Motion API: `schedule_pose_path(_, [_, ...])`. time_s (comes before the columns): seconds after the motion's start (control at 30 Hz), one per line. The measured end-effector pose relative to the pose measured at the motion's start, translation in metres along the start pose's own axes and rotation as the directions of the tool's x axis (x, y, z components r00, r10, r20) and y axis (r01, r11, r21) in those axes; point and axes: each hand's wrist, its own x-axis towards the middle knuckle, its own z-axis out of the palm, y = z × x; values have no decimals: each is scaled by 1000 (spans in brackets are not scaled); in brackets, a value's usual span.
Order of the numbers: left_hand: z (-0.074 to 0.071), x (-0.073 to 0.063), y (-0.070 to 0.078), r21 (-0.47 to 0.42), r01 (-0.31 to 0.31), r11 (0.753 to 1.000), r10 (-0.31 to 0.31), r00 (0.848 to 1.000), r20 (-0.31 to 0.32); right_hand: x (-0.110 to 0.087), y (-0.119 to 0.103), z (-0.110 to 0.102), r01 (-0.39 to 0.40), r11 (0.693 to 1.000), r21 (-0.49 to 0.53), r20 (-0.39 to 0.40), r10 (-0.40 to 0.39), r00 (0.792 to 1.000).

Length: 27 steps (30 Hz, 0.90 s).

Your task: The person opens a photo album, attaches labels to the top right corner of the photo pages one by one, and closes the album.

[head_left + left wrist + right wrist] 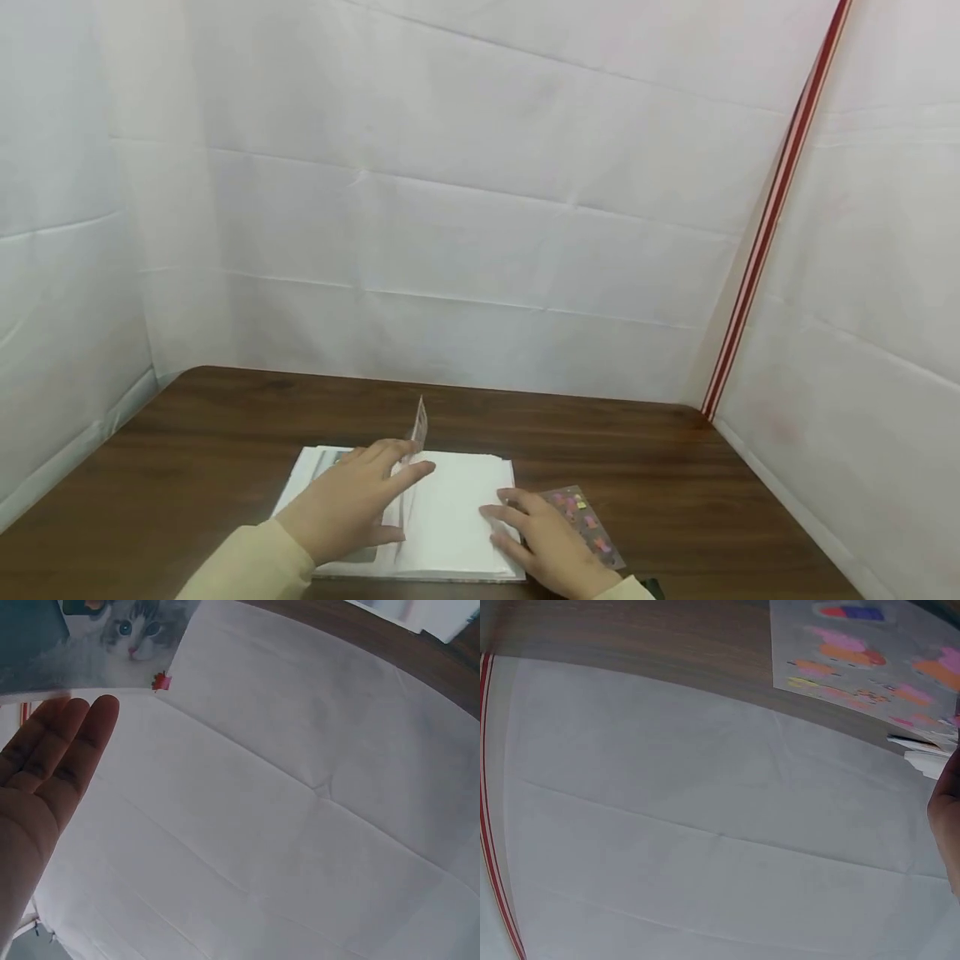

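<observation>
A book or album [457,508] lies spread on the table, with a blank white right page and pictures partly visible on its left side. One thin leaf [419,421] stands nearly upright near its middle. My left hand [352,500] is at this leaf, fingers extended and touching it. In the left wrist view, a cat picture [131,645] with a small red sticker [161,681] at its corner is above the straight fingers. My right hand [543,537] rests at the right edge of the white page, fingers spread; the right wrist view shows only a sliver of it.
A clear sticker sheet [588,525] with pink and orange figures lies right of the book, partly behind the right hand. Beside the right sleeve is a small dark object [654,588], mostly cut off. White cloth [450,208] hangs behind the brown table [225,433].
</observation>
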Motion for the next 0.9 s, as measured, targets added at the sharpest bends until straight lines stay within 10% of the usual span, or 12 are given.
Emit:
schedule_pose_path(0.3, [9,-25,-22,141,4,990,22,983,-181,-5,4,0,-51,998,31,41,49,998])
schedule_pose_path(0.67, [16,-45,-43,-25,113,993,-113,993,20,-13,3,-6,-71,997,36,40,70,997])
schedule_pose_path(0.9, [22,-54,-54,-106,188,976,-160,961,227,-16,3,-7,-84,996,35,41,82,996])
